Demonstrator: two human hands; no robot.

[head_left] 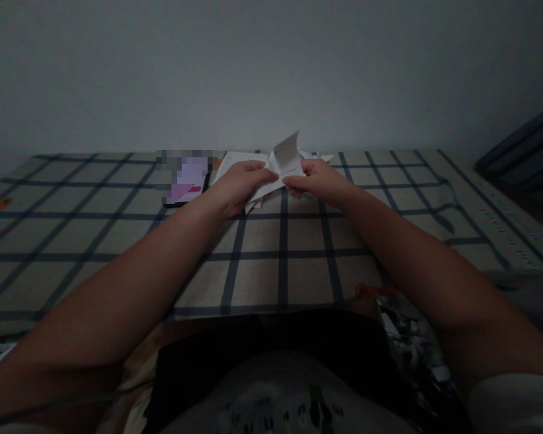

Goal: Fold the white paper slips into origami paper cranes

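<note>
Between my two hands is a creased sheet of white paper [286,158], its upper part bent upward and a line of small print low on it. My left hand [244,181] pinches the paper's left side, thumb on top. At the right edge, my right hand [317,178] grips it between thumb and curled fingers. Behind my left hand more white paper [239,158] lies flat, partly covered by the hand. White paper scraps [323,158] show just beyond my right hand.
A smartphone [190,175] with a lit screen lies left of my hands. The checked tablecloth [257,271] covers the table up to the grey wall [271,72]. A dark slatted object [529,150] stands at the far right.
</note>
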